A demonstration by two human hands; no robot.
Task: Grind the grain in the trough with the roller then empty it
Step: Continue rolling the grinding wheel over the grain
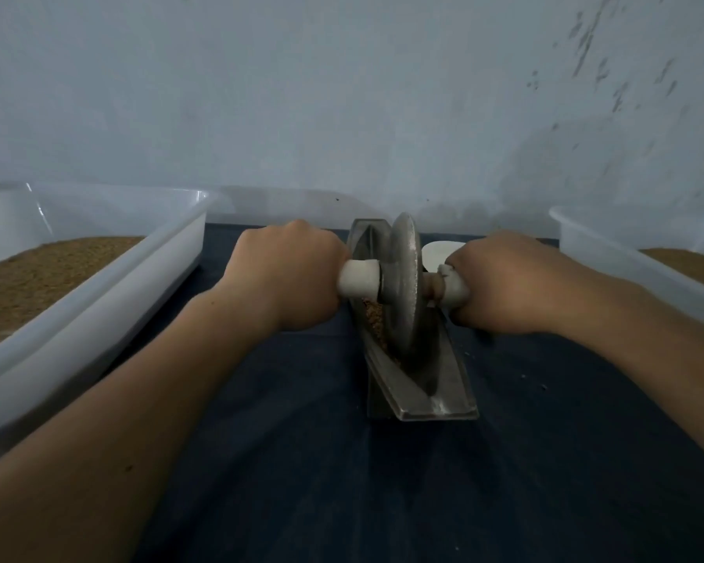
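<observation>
Head-worn view, forward and down, close above the trough (pixel 431 396), toward the wall (pixel 342 95).

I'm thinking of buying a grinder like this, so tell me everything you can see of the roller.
The roller is a thick grey disc, metal by its look, with a dull, rough face. It stands on edge in the groove of the trough, toward the far end. A brownish axle runs through its centre, with a white handle each side. The left hand grips one, the right hand the other. Brown grain lies against its left face.
</observation>
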